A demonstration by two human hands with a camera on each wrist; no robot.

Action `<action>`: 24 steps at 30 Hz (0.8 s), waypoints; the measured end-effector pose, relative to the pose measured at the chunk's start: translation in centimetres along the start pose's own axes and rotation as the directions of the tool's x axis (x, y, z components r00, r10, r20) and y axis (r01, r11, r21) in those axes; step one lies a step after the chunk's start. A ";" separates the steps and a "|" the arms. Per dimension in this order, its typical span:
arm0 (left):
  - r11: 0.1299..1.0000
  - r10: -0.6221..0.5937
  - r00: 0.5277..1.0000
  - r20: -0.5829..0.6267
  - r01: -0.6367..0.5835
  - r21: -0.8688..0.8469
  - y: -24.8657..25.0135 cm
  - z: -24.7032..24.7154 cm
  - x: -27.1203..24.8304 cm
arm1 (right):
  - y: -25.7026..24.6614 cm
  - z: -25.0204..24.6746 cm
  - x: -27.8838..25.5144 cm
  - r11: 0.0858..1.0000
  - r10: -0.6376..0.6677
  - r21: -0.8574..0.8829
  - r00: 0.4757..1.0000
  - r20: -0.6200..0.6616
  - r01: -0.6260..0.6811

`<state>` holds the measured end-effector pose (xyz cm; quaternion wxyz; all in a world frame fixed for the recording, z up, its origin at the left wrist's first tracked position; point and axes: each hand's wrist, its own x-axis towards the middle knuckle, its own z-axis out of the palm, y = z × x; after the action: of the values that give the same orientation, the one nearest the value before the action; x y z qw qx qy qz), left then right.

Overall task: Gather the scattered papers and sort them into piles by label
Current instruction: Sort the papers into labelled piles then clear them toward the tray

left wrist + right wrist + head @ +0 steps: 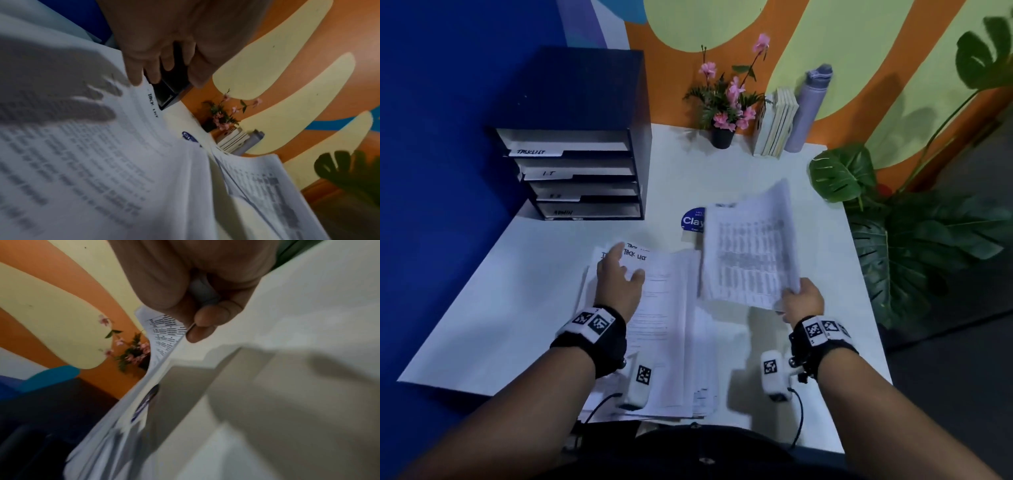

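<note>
Right hand [802, 298] pinches lifted sheet [751, 246] — stack [671, 308] under left hand [618, 279].

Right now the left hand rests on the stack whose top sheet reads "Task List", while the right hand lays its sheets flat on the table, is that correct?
Not quite: the right hand pinches its sheets lifted off the table, as the head view shows. The left hand does rest on the stack.
</note>
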<state>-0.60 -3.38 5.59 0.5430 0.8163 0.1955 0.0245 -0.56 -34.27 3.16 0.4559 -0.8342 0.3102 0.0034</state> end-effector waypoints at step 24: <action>0.524 -0.279 0.911 0.303 -0.120 0.843 -6.7 -0.9 -2.8 | 1.1 0.9 6.3 0.512 0.045 -0.807 0.928 0.369 0.296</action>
<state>-5.42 -1.31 0.40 0.1058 0.9521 0.1046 -0.2673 4.17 -37.28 -0.06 0.0350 -0.9555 0.1217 0.2664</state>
